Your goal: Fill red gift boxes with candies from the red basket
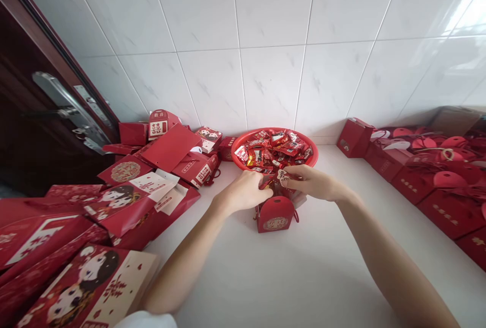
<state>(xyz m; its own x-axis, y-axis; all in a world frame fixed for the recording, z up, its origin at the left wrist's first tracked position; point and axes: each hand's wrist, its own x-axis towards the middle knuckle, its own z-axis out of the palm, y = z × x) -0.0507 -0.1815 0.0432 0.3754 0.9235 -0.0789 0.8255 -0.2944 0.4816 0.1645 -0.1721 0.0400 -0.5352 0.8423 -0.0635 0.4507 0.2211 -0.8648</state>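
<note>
Left heap [172,146]: red boxes and bags lying jumbled; I judge these remain.
Right rows [410,183]: red boxes standing upright, done as I judge it.
Basin [315,155]: heaped with wrapped sweets [291,147].
Left hand [245,191]: fingers curled; I cannot tell its grip.
Right hand [313,182]: pinching a pale patterned piece [283,178].
Small box [276,216]: upright before the basin, apparently unfinished.

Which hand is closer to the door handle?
Left. The left hand is to the right of the door handle; the right hand is even farther over that way.
</note>
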